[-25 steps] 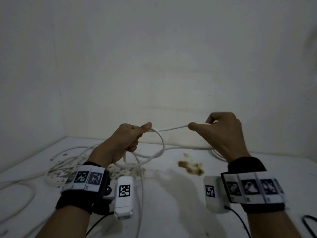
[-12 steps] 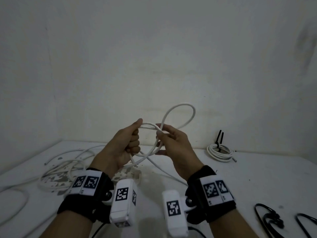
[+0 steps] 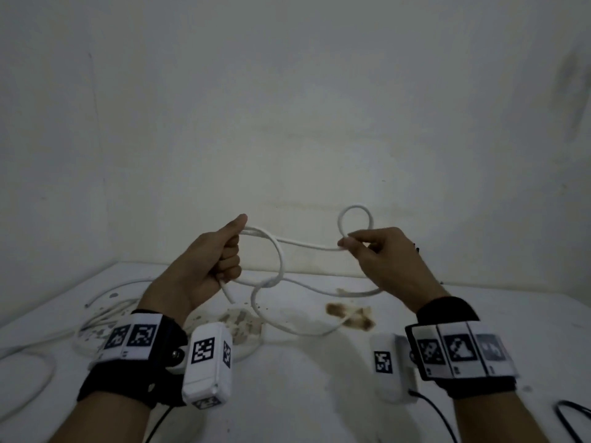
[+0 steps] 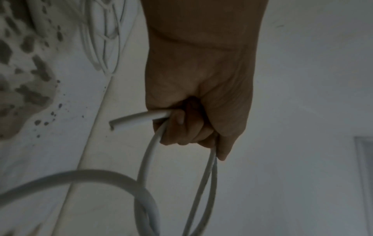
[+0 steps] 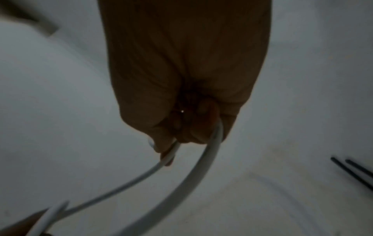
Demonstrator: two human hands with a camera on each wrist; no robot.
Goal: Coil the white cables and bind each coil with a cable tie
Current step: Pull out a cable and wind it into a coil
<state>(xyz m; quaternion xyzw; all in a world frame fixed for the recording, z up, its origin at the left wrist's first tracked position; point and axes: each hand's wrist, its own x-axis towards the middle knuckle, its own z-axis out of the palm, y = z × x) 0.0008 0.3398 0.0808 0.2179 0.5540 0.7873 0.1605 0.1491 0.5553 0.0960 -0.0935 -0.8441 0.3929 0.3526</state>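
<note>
Left hand [image 3: 208, 266] grips white cable [image 3: 307, 245] coil (cut end out) | right hand [image 3: 383, 260] pinches small loop

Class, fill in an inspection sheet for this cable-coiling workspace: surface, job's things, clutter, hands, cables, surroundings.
Surface: white table, brown stain, dark speckles on the left.
Job's things: white cable held in the air, partly looped; cable ties: nothing seen.
Clutter: nothing seen.
Hands: left hand grips the gathered loops; right hand pinches a small loop.
Cables: loose white cables lie far left; black cable at right edge.
Surroundings: plain white wall.
</note>
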